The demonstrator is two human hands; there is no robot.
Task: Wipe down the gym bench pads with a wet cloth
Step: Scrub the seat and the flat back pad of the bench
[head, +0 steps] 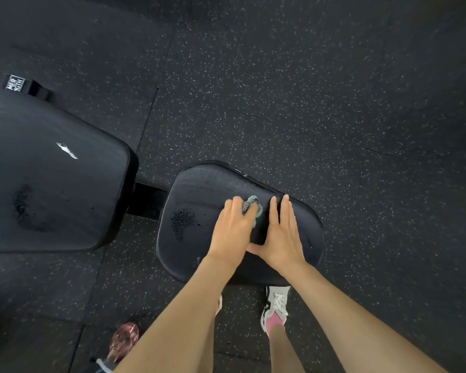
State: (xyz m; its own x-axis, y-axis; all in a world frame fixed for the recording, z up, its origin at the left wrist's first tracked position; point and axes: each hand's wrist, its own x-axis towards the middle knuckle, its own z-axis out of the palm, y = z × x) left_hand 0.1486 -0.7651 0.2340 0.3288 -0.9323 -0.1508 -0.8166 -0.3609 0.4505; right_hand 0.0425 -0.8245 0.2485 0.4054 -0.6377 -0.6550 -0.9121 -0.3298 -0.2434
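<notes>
A black seat pad (199, 189) of the gym bench lies in the middle of the head view, with a patch of water droplets (183, 220) on its left part. My left hand (230, 230) lies on a small blue-green checked cloth (252, 205) on the pad, and the cloth shows past the fingertips. My right hand (283, 232) lies flat on the pad just right of the cloth, fingers straight. The larger black back pad (51, 184) lies to the left, with a wet patch (23, 203) and a white logo.
A black frame bar (148, 197) joins the two pads. Speckled black rubber floor (307, 90) surrounds the bench. My white and pink shoe (276, 308) stands below the seat pad. A pinkish patterned object (124, 340) sits at the lower left.
</notes>
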